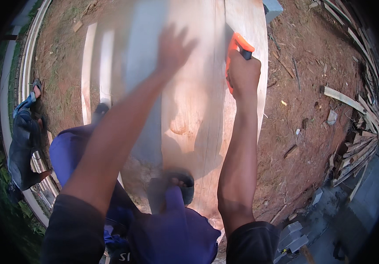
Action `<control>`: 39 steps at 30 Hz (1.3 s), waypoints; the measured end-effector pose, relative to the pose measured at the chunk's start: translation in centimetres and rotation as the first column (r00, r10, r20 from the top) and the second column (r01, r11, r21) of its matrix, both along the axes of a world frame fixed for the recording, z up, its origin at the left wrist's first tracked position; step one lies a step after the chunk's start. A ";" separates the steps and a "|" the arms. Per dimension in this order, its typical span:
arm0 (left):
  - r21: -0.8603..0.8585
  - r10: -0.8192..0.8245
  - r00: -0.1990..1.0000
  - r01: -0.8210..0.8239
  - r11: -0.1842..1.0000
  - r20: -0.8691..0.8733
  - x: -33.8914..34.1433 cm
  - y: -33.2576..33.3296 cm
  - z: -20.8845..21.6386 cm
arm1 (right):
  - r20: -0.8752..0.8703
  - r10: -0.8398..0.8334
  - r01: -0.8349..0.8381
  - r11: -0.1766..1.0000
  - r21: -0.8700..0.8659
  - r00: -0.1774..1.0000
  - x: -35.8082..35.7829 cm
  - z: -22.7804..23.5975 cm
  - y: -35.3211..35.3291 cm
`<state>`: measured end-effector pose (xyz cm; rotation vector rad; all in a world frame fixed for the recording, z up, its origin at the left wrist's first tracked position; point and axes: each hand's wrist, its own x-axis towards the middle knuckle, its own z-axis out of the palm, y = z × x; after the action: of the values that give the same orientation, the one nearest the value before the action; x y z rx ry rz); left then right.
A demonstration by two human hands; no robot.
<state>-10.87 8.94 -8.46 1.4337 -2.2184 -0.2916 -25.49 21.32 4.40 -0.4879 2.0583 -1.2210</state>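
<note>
A broad sheet of plywood [187,99] runs away from me, with a lengthwise line on its right part. My right hand [244,75] is wrapped round the orange and black handle of a handsaw [232,52]. The saw's dark blade is only partly visible, on or close to the sheet near that line. Farther left, my left hand [174,49] has its fingers spread over the sheet, slightly blurred; whether the palm presses on it I cannot tell. One of my feet, in a dark sandal [187,189], rests on the near end of the sheet.
Two pale timber strips [105,66] lie left of the sheet. Another person [24,145] is at the far left beside long boards. Scrap wood [352,154] is heaped at the right, with grey blocks [293,237] at the lower right. A light grey block [273,9] touches the sheet's far right edge.
</note>
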 end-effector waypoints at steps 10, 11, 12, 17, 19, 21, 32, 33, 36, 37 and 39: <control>-0.051 0.012 1.000 -0.011 0.999 0.001 3.1 -0.6 -0.7 | 0.054 -0.061 0.062 0.998 -0.026 0.997 8.5 6.1 20.5; -0.068 0.010 1.000 -0.009 0.998 0.012 3.6 -0.7 -0.7 | 0.092 -0.073 0.077 0.996 -0.042 0.993 7.4 4.7 17.5; -0.053 0.005 1.000 -0.004 0.999 0.020 3.3 -0.4 -0.7 | 0.065 -0.006 0.015 0.991 -0.132 0.998 5.7 1.7 13.7; -0.042 -0.019 1.000 0.019 0.999 0.008 0.6 -1.0 -0.1 | -0.012 0.024 -0.024 0.999 0.043 1.000 0.3 0.2 -0.1; -0.024 -0.009 1.000 0.009 1.000 0.014 1.7 -0.8 -0.5 | -0.022 0.033 -0.034 0.999 -0.004 0.999 2.3 -0.4 3.3; -0.024 0.006 1.000 -0.005 1.000 0.023 3.2 -0.9 -1.0 | 0.057 -0.009 0.011 0.999 -0.045 0.998 5.8 1.2 11.4; -0.035 -0.020 1.000 0.019 0.999 -0.017 0.3 -0.7 -0.3 | -0.059 -0.012 0.010 1.000 -0.025 0.998 0.6 -0.8 0.4; -0.011 -0.020 1.000 0.019 1.000 -0.017 0.6 -0.2 -0.5 | -0.050 -0.004 0.003 1.000 -0.007 0.999 1.0 -0.5 1.4; 0.008 -0.009 0.999 0.009 1.000 -0.052 1.6 -1.3 -0.3 | -0.035 0.002 -0.002 1.000 -0.018 0.999 4.1 0.2 6.7; 0.004 0.006 0.998 -0.006 1.000 -0.064 2.2 -1.3 -0.7 | 0.058 -0.008 0.013 0.995 -0.095 0.998 5.3 0.8 10.9; -0.014 0.026 0.999 -0.027 1.000 -0.036 3.8 -1.0 -1.2 | 0.132 -0.016 0.027 0.996 -0.081 0.991 7.3 2.3 19.7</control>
<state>-7.06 7.98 -9.70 1.4377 -2.1668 -0.2898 -18.19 40.97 6.70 -0.4131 1.9132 -1.3195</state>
